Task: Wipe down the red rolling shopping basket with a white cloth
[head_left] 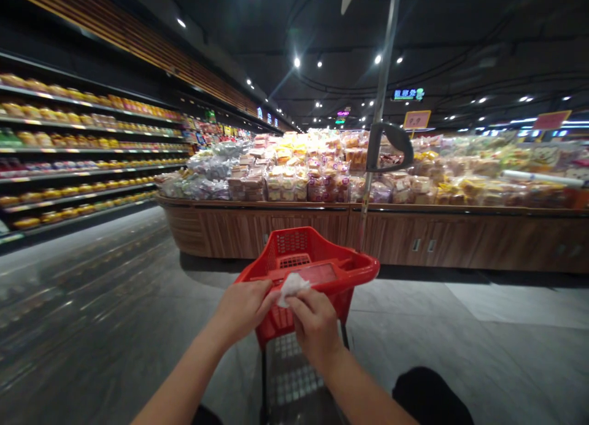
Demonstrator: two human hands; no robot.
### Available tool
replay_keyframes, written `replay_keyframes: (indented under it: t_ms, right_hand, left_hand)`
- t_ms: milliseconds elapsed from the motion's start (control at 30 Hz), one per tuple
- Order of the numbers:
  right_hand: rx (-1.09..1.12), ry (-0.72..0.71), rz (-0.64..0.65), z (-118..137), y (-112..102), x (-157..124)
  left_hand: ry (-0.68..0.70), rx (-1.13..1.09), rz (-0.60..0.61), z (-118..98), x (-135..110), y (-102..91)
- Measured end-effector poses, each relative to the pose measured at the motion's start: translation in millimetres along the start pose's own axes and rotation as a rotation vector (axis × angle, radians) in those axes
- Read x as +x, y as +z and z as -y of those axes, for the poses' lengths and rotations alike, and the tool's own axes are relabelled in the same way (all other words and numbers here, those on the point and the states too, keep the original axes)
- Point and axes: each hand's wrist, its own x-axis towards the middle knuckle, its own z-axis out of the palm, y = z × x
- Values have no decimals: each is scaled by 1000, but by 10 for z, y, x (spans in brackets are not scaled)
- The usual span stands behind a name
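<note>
A red plastic shopping cart [365,267] stands right in front of me. My left hand [243,308] is closed over the left part of its handlebar, with the fingertips hidden on the far side. My right hand [317,327] pinches a crumpled white tissue [293,287] between thumb and fingers. The tissue lies against the middle of the handlebar, close to my left thumb. Beyond the bar, the cart's basket shows a perforated red wall [292,241].
A wood-panelled display counter [304,215] piled with packaged food [288,179] stands ahead of the cart. Shelves of yellow-capped jars [59,143] line the left. A metal pole [385,63] with a grey loop handle [402,144] rises behind the cart's right side. Grey floor [414,333] lies around.
</note>
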Motion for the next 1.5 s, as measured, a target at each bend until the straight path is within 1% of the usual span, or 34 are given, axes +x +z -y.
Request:
replay_keyframes:
  t_ms: [67,133,200,267,333,433,533,600,667,733,800,867,933,1000,1033,1067,1133,1167,1200,1267,1333,1400,1500]
  right_hand:
    - [-66,-3,45,-3,6,-7]
    - [-115,31,63,-113,-62,-71]
    - [-154,97,16,-286,-171,-165]
    - [-175,166,-57,-445,-273,-239]
    - [-171,213,-107,-518,-325,-255]
    - [-140,200,-89,-436,-292,-169]
    - [-118,116,5,-304,-223,-65]
    - [-112,79,46,-314,-240,-47]
    - [-129,106,41,-426,-334,-69]
    - [-176,199,25,-591,-486,-89]
    - [-213,303,52,-734,-650,-63]
    - [-238,369,132,-808,-782,38]
    - [-255,384,260,-825,-851,211]
    - [-258,380,422,-830,-850,429]
    - [-244,392,511,-842,-825,543]
    - [-221,418,602,-863,-784,653]
    - [-163,488,754,-928,-675,846]
    - [-131,515,812,-965,-616,923]
    - [-101,529,861,-1001,-564,987]
    - [-57,523,925,-1056,-508,1074]
    - [-26,496,978,-1081,-543,1120]
    - [1,452,1026,-1078,-650,1141]
    - [24,401,1057,-1027,-777,1143]
  left_hand:
    - [-27,9,-7,11,37,14]
    - [-42,13,-15,28,64,28]
    - [-42,10,-17,46,83,40]
    - [-45,6,-13,58,99,49]
    - [-58,6,-11,63,114,58]
    - [-79,5,-22,64,132,75]
    - [-80,-5,-33,85,138,95]
    - [-75,-10,-34,112,133,105]
    - [-72,-6,-35,136,124,112]
    - [-75,6,-35,151,117,116]
    - [-77,18,-36,161,113,119]
    - [-71,19,-43,173,110,120]
    - [-69,15,-54,177,104,116]
    - [-67,21,-90,143,94,107]
    - [-69,32,-134,99,90,105]
    - [-72,43,-195,32,90,108]
    - [-72,53,-331,-175,108,136]
    - [-66,46,-378,-306,129,164]
    - [-44,37,-392,-445,158,201]
    - [5,26,-393,-707,232,291]
    - [-20,26,-405,-888,299,379]
    - [-66,28,-410,-964,330,437]
    - [-70,34,-397,-947,305,453]
